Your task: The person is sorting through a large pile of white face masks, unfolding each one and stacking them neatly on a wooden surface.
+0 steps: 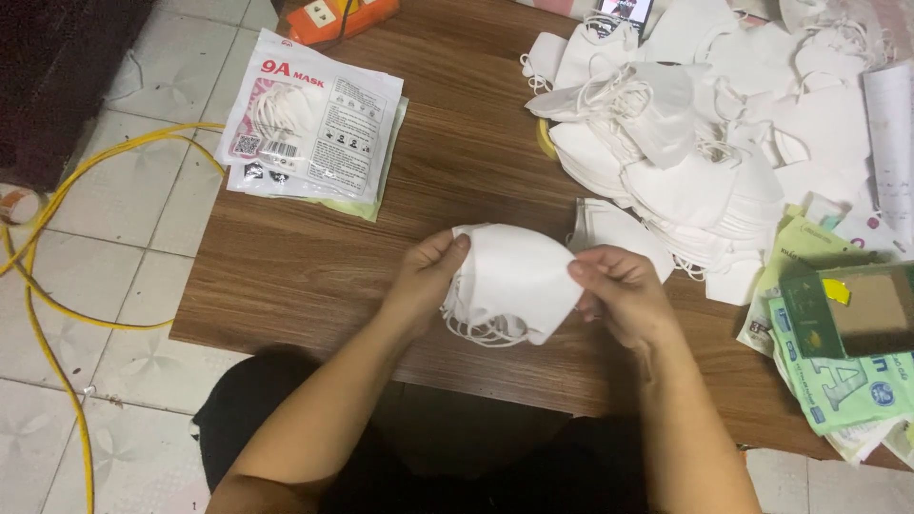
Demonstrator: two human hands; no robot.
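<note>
A small stack of folded white face masks (512, 279) is held just above the wooden table (314, 276), near its front edge. My left hand (427, 276) grips the stack's left side, thumb on top. My right hand (617, 290) pinches the right side. Elastic ear loops hang out below the stack. A few more folded masks (614, 228) lie flat just behind my right hand.
A big loose pile of white masks (705, 133) covers the back right. Sealed mask packets (309, 124) lie at the back left. Green printed bags (838, 381) and a small box (862, 309) sit at the right edge. A yellow cable (57, 314) runs over the tiled floor on the left.
</note>
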